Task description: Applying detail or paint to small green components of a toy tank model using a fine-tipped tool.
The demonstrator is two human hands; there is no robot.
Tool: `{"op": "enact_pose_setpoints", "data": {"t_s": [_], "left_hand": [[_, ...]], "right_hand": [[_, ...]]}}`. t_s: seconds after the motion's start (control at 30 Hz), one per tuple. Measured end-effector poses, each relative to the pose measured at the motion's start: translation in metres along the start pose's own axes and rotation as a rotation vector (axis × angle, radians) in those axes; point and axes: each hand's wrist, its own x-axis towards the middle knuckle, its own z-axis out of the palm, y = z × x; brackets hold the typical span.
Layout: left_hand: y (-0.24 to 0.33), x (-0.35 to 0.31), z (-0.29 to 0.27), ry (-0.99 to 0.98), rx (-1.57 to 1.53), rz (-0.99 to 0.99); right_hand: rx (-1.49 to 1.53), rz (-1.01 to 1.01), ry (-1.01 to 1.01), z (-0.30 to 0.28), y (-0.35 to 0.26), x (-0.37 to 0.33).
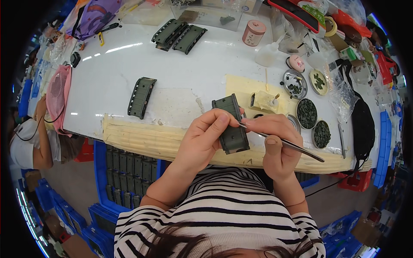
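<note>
Head view: left hand (201,139) gripping green track piece (232,124), right hand (275,144) pinching tweezers (284,142), pink tin (253,33) behind

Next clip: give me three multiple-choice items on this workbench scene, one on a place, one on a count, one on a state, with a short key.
1. Where does the lone green track piece lie?
A. On the white table, to the person's left
B. In a blue crate
C. On the pink fan

2. How many green track pieces lie side by side at the table's far edge?
A. One
B. Two
C. Four

3. What is the right hand doing?
A. Resting open
B. Holding a thin metal tool
C. Holding a bottle

Key:
1 A, it rests alone on the table.
2 B, a pair lies together.
3 B, fingers pinch the tool against the piece in the left hand.
</note>
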Motion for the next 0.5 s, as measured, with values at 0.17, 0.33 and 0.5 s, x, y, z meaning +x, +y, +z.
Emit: {"op": "enact_pose_setpoints", "data": {"t_s": [0.17, 0.33, 0.5], "left_hand": [[-0.0055, 0.0007, 0.0007, 0.0, 0.01, 0.025], [-0.0053, -0.0002, 0.001, -0.008, 0.017, 0.029], [-0.0073, 0.0007, 0.0017, -0.003, 0.04, 0.049]], "right_hand": [[0.011, 0.01, 0.005, 0.0025, 0.0018, 0.0006], [0.006, 0.014, 0.008, 0.0017, 0.0003, 0.0025], [0.017, 0.022, 0.007, 0.0014, 0.0012, 0.0019]]}}
